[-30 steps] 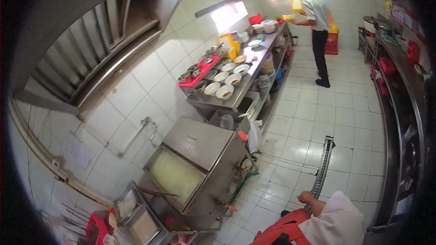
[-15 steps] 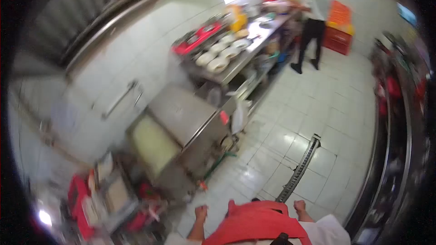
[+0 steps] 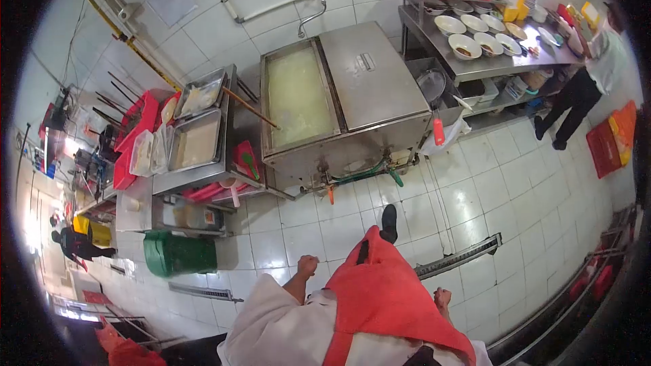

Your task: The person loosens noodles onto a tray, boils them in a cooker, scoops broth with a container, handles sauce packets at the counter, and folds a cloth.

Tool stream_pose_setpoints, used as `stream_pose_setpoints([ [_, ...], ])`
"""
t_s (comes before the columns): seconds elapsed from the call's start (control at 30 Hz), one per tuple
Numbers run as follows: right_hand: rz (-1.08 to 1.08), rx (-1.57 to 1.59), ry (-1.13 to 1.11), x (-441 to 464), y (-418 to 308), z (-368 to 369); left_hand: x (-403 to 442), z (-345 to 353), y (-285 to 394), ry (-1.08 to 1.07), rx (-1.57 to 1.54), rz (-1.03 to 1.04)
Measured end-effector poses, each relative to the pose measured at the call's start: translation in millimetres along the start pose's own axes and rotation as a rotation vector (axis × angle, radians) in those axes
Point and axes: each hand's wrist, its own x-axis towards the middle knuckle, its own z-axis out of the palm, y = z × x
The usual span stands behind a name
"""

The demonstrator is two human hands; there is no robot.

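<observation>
My left hand (image 3: 307,266) hangs at the left of the red apron (image 3: 376,288), its fingers curled; whether anything is inside is too small to tell. On the apron's right side is my right hand (image 3: 442,297), also loosely curled, with no object visible in it. Both hands are over the tiled floor, touching nothing that shows. Ahead stands a steel cooker (image 3: 346,152) with pale, cloudy liquid (image 3: 296,91) in its uncovered left part. A long stick (image 3: 247,106) leans across that part's left rim. A steel lid (image 3: 369,71) covers the right part.
Steel trays (image 3: 195,141) and a red basket (image 3: 141,122) stand at the left, above a green bin (image 3: 180,255). Bowls (image 3: 464,46) cover a steel table at the right, where a person (image 3: 576,95) stands. Another person (image 3: 78,244) is far left. Floor drains (image 3: 461,257) cross the tiles.
The view has swung left, so the cooker is now straight ahead and the bin and far-left person show. My left hand, unseen at first, is now in view. One shoe shows ahead of the apron.
</observation>
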Motion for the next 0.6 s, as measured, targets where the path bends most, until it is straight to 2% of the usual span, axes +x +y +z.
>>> stream_pose_setpoints([
  [0.07,-0.028,0.012,-0.031,8,-36,-9,30,16,-25,0.108,-0.028,0.147],
  [0.13,-0.057,0.022,-0.056,9,-98,-16,31,22,-9,0.131,-0.122,0.055],
  [0.17,-0.128,-0.017,-0.104,7,-125,-21,34,25,-9,0.156,-0.001,0.271],
  [0.23,-0.2,-0.042,-0.149,32,-154,-29,15,38,58,0.187,-0.24,-0.085],
  [0.3,-0.24,0.036,-0.212,81,-169,-23,62,47,61,0.197,0.654,0.531],
  [0.33,-0.237,-0.002,-0.227,98,-182,-35,82,57,66,0.279,0.573,0.55],
  [0.4,-0.464,-0.222,-0.311,127,-213,-56,86,50,114,0.22,-0.077,0.125],
  [0.43,-0.386,-0.17,-0.323,123,-239,-69,76,38,130,0.238,-0.318,0.233],
  [0.47,-0.309,-0.113,-0.329,111,-269,-87,69,25,156,0.307,-0.446,0.103],
  [0.53,-0.363,-0.088,-0.298,115,-290,-115,82,4,174,0.33,-0.523,0.019],
  [0.6,-0.325,-0.203,-0.193,118,-297,-138,115,3,160,0.375,-0.823,-0.04],
])
